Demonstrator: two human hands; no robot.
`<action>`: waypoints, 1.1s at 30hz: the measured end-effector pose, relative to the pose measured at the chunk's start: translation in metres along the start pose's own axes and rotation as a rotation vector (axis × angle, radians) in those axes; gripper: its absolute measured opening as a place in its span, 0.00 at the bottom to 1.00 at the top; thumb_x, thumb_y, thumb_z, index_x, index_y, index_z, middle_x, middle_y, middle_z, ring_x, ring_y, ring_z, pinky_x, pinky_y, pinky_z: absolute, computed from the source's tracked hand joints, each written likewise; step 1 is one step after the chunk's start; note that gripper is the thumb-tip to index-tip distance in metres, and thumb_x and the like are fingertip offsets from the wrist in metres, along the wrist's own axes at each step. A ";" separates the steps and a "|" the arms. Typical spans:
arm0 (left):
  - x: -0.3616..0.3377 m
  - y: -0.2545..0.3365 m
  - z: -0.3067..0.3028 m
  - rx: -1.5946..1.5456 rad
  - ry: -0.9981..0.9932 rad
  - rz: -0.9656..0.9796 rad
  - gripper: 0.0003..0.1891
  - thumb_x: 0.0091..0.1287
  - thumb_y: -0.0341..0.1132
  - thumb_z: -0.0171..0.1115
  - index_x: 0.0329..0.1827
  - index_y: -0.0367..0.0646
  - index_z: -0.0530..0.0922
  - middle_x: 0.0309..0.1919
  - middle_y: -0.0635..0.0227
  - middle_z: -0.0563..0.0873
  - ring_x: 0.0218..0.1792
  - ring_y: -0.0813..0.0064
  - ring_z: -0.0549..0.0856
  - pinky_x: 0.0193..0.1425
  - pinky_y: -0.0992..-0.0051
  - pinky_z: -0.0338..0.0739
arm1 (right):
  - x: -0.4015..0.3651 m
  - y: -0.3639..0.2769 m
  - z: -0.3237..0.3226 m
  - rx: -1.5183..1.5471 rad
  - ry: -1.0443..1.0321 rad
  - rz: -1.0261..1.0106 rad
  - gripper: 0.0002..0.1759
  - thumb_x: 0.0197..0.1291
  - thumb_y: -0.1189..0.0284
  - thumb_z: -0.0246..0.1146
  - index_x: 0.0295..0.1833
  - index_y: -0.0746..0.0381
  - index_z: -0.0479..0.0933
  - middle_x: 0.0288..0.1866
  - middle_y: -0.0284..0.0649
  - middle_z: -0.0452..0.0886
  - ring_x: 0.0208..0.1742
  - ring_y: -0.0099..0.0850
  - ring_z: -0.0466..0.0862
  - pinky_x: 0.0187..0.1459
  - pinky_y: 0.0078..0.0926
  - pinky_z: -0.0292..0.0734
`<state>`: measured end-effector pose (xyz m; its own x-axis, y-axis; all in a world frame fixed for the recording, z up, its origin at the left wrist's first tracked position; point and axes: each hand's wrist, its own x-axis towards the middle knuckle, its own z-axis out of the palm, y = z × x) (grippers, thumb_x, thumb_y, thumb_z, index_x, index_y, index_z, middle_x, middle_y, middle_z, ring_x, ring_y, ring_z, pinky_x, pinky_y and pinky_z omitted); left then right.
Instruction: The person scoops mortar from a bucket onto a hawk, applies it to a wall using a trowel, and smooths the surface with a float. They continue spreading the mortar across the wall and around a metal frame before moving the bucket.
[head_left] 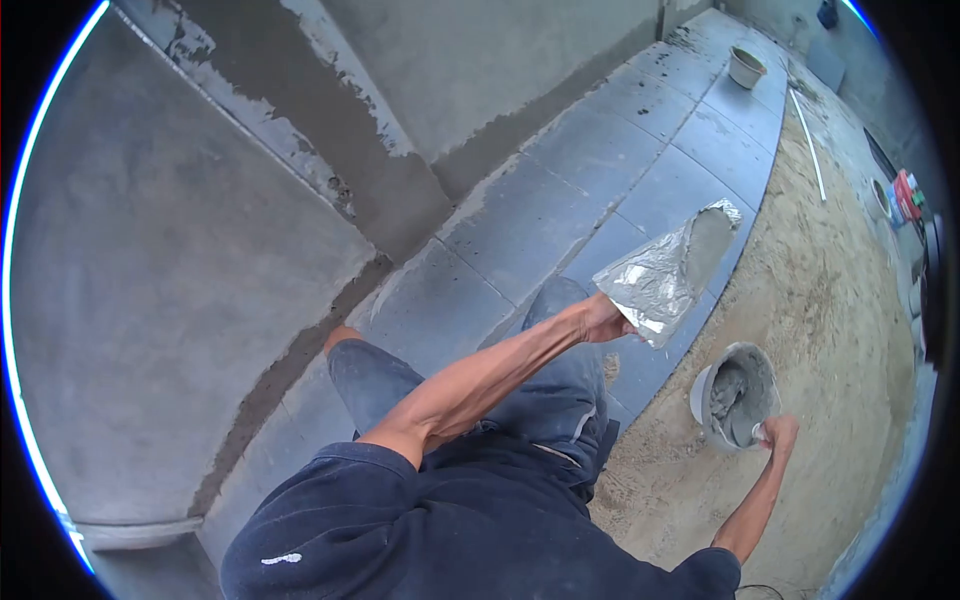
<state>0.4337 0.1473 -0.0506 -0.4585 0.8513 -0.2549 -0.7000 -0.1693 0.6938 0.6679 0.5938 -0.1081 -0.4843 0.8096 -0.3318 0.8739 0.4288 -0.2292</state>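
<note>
My left hand (607, 318) is wrapped under a foil-covered board (655, 280), whose far end carries a smear of grey mortar. The board is held up above the grey floor tiles. To the right, a round bucket (704, 395) with wet grey mortar (733, 392) in it stands on the sandy ground. At the bucket's near right rim is my right hand (780, 432), its fingers closed around a small pale thing, perhaps a tool handle, that I cannot make out.
Grey tiles (545, 200) run along the plastered wall (180, 260). A second bucket (746, 68) stands on the far tiles. A white rod (808, 145) lies on the sandy ground (800, 290). Red and blue packaging (906, 197) is at the far right.
</note>
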 end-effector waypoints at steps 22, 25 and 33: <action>-0.156 0.046 -0.055 -0.146 0.316 0.380 0.15 0.74 0.49 0.52 0.49 0.48 0.78 0.41 0.79 0.81 0.37 0.84 0.75 0.38 0.79 0.69 | -0.266 -0.260 0.138 0.247 -0.222 -0.598 0.35 0.74 0.49 0.39 0.53 0.72 0.75 0.46 0.61 0.82 0.46 0.51 0.82 0.56 0.44 0.70; -0.184 0.046 -0.062 -0.144 0.353 0.363 0.27 0.71 0.53 0.53 0.66 0.45 0.70 0.61 0.69 0.78 0.59 0.73 0.77 0.64 0.66 0.71 | -0.267 -0.285 0.092 0.814 -0.385 -0.592 0.34 0.75 0.50 0.37 0.59 0.70 0.72 0.42 0.53 0.84 0.42 0.35 0.83 0.56 0.37 0.70; -0.214 0.022 -0.064 -0.120 0.448 0.443 0.31 0.71 0.58 0.48 0.66 0.42 0.71 0.57 0.60 0.82 0.52 0.62 0.84 0.55 0.56 0.81 | -0.325 -0.423 0.119 1.518 -1.521 -0.401 0.32 0.73 0.48 0.43 0.61 0.66 0.71 0.53 0.47 0.81 0.55 0.38 0.80 0.59 0.38 0.72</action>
<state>0.4810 -0.0707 -0.0241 -0.8846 0.4021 -0.2363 -0.4363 -0.5342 0.7240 0.4504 0.1011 -0.0121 -0.9015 -0.3897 -0.1883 0.4262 -0.7235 -0.5431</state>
